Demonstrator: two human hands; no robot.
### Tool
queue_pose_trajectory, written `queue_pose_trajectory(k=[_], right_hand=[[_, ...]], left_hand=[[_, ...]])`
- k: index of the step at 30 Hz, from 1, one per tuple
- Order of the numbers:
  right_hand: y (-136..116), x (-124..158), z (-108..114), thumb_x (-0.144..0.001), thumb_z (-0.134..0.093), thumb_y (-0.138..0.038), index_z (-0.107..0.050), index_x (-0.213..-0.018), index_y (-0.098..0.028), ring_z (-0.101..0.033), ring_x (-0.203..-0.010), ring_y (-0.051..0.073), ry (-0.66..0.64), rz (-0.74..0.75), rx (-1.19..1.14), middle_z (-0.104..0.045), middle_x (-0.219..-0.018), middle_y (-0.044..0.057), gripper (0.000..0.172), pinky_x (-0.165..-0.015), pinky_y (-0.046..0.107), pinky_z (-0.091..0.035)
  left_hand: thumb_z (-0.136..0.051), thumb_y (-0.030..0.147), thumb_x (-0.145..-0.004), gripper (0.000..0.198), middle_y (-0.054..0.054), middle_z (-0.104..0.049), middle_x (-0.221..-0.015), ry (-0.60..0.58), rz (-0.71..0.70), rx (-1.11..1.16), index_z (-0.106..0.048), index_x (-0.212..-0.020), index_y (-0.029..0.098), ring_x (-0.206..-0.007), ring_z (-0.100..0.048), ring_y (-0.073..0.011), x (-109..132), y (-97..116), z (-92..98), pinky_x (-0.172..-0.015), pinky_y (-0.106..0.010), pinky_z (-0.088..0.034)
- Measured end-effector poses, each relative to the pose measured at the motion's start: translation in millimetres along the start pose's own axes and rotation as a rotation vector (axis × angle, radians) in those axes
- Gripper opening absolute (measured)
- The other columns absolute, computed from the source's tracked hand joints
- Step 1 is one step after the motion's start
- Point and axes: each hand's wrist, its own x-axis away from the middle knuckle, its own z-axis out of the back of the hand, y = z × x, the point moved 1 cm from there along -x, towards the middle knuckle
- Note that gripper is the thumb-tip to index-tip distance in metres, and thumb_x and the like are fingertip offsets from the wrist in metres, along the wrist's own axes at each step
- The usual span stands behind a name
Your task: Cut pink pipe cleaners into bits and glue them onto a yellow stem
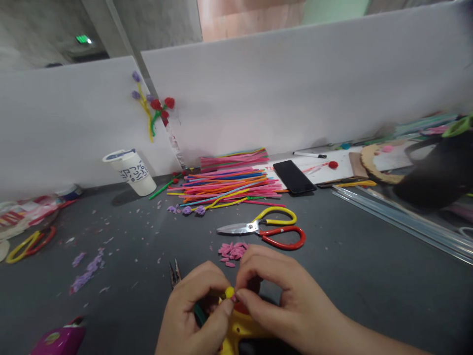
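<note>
At the bottom middle, my left hand [199, 305] pinches a small piece with a fuzzy yellow ball [229, 292] at its tip. My right hand [277, 291] has its thumb and forefinger pressed together right beside the ball, with a bit of pink at the fingertips that is too small to make out. Beneath both hands lies a yellow tool [240, 330], mostly hidden. Pliers [175, 274] stick out behind my left hand. Just beyond the fingers is a small pile of pink petal-shaped pieces [232, 251]. Scissors [258, 227] with yellow and red handles lie behind the pile.
Colourful pipe cleaners [229, 186] are heaped at the back, near a phone [294, 176] and a white cup [130, 171]. Purple scraps [87, 273], a magenta tool [59, 340] and other scissors [31, 244] lie left. Clear rods [402, 222] and a dark jug [436, 167] are right.
</note>
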Motion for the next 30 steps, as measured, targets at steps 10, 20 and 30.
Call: queue_pose_trajectory(k=[10,20,30], right_hand=[[0.4,0.9,0.4,-0.069,-0.05,-0.006,-0.052,-0.064,-0.017,-0.048,-0.063,0.01,0.016,-0.02,-0.028,-0.052,-0.065,-0.002,0.013,-0.057,0.02,-0.04],[0.7,0.7,3.4,-0.072,-0.05,-0.009,-0.053,-0.067,-0.018,-0.048,-0.063,0.01,0.038,-0.038,-0.032,-0.051,-0.068,-0.002,0.011,-0.056,0.02,-0.04],[10.7,3.3,-0.7,-0.062,-0.066,-0.029,-0.057,-0.084,-0.017,-0.051,-0.071,0.016,-0.357,-0.08,0.513,-0.055,-0.087,0.004,0.027,-0.057,0.025,-0.04]], left_hand=[[-0.05,0.022,-0.075,0.014,-0.003,-0.052,-0.064,0.004,0.021,0.009,-0.058,-0.065,0.016,-0.061,-0.05,-0.0156,-1.7,0.9,-0.7,-0.055,-0.024,-0.038],[-0.052,0.031,-0.076,0.018,-0.002,-0.051,-0.065,0.012,0.087,0.122,-0.059,-0.066,0.017,-0.061,-0.048,-0.0143,-1.9,-0.9,-3.6,-0.054,-0.023,-0.036],[-0.05,0.026,-0.075,0.017,-0.002,-0.051,-0.068,0.116,0.114,0.419,-0.064,-0.071,0.017,-0.06,-0.045,-0.0135,-5.3,2.5,9.2,-0.055,-0.023,-0.036]])
